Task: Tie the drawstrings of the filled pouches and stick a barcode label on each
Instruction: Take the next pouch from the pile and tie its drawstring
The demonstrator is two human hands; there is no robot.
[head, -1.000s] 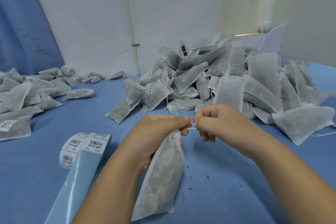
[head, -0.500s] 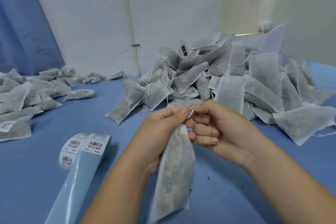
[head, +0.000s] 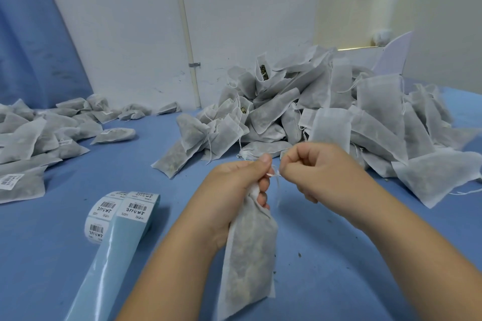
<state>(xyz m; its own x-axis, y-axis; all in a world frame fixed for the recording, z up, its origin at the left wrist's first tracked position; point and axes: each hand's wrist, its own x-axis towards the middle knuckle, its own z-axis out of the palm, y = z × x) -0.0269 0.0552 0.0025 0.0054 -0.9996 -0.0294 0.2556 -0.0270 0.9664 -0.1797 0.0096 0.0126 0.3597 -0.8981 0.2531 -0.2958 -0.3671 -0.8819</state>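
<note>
At the far left, a blue cloth (head: 34, 34) hangs against the white wall (head: 125, 21). Below it, a heap of tied pouches (head: 34, 135) lies on the blue surface (head: 47, 255), several bearing white barcode stickers; one sticker (head: 10, 180) shows plainly on the pouch nearest the left edge. A single pouch lies a little apart from the heap on its right side.

Nearer the camera, a roll of barcode labels (head: 104, 216) lies on the surface, its pale blue backing strip (head: 104, 263) running from the roll toward the lower edge of the view.

In the middle, the left hand (head: 234, 190) is curled round the gathered neck of a filled pouch (head: 250, 255), which hangs down from the fist, lifted off the surface. A thin white drawstring (head: 276, 176) comes out of the neck between the two hands. The right hand (head: 318, 167), just beside the left, has its fingers curled in and pinches that drawstring.

Behind the hands and spreading right, a large pile of filled pouches (head: 339, 112) rests against the wall, some with open mouths and loose strings. A thin white pipe (head: 186, 34) runs up the wall behind it. Small dark crumbs dot the surface at lower right.
</note>
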